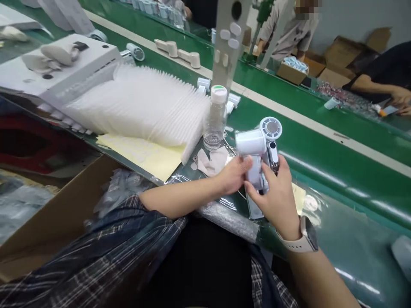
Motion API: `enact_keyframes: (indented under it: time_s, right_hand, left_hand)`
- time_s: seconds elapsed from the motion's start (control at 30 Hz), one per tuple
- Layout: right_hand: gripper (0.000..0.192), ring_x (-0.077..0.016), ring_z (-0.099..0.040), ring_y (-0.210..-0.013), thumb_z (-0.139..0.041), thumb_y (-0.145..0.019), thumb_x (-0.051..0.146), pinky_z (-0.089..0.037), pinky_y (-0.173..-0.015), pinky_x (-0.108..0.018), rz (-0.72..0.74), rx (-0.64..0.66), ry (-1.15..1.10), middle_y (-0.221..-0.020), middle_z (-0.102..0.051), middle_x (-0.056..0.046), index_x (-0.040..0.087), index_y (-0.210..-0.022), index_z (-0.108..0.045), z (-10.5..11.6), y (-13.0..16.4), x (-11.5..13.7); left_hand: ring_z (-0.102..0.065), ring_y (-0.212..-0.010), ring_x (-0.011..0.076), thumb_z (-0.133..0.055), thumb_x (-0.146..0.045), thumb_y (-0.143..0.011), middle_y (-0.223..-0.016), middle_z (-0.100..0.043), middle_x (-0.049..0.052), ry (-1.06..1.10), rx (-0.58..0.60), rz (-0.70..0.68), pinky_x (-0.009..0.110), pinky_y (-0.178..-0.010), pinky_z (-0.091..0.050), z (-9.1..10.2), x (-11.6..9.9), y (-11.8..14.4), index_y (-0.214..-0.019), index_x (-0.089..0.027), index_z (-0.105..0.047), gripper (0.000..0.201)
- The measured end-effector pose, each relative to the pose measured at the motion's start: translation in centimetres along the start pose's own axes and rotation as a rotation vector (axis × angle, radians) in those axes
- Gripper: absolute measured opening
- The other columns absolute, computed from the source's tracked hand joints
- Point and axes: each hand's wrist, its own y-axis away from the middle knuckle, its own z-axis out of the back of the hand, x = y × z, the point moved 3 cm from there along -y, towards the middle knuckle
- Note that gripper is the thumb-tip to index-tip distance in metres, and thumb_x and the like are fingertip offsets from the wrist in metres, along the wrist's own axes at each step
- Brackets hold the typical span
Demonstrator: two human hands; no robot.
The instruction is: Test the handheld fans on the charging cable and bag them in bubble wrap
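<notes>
- Both hands hold one small white handheld fan (257, 149) just above the near edge of the green conveyor belt (321, 154)
- The left hand (233, 174) is closed on the fan's handle from the left, thumb near the fan body
- The right hand (278, 192), a pale watch (305, 239) on its wrist, wraps the handle from the right
- A clear plastic bottle (215, 117) with a white cap stands upright just left of the fan
- A fanned stack of white plastic bags (141, 107) lies further left, on yellow backing sheets (144, 156)
- A cardboard box (58, 214) sits at the lower left
</notes>
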Motion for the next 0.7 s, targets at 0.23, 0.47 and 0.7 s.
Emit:
enact_keyframes:
  time_s: [0.23,0.47,0.7]
  right_hand:
    - [0.072,-0.0455,-0.060,-0.133,-0.067,-0.094,0.067,-0.054,-0.106,-0.068,-0.254,0.109,-0.126,-0.149,-0.057,-0.024,0.019,-0.146,-0.054,-0.1,6.6,-1.5]
    - [0.042,-0.0451,-0.055,-0.138,-0.073,-0.085,0.042,-0.054,-0.110,-0.064,-0.318,0.108,0.007,-0.168,-0.028,-0.023,0.013,-0.115,-0.074,-2.8,5.9,-6.0]
    - [0.041,-0.0443,-0.054,-0.140,-0.074,-0.088,0.042,-0.049,-0.115,-0.064,-0.300,0.132,0.070,-0.168,-0.033,-0.023,0.012,-0.117,-0.074,-2.6,1.3,-11.5]
  left_hand:
    - [-0.072,-0.124,0.0324,-0.082,-0.091,-0.058,-0.125,-0.076,0.015,0.004,0.090,0.175,0.039,-0.098,-0.065,1.3,-1.6,-0.2,-0.083,-0.014,-0.071,0.081]
    - [-0.062,-0.140,0.0402,-0.078,-0.093,-0.062,-0.135,-0.071,0.016,-0.126,0.097,0.055,0.046,-0.108,-0.061,0.4,-3.3,-0.1,-0.080,-0.014,-0.070,0.081]
    - [-0.058,-0.142,0.0421,-0.066,-0.098,-0.069,-0.115,-0.076,0.016,-0.181,0.200,0.195,0.053,-0.112,-0.058,0.2,-3.1,0.2,-0.076,-0.015,-0.066,0.083]
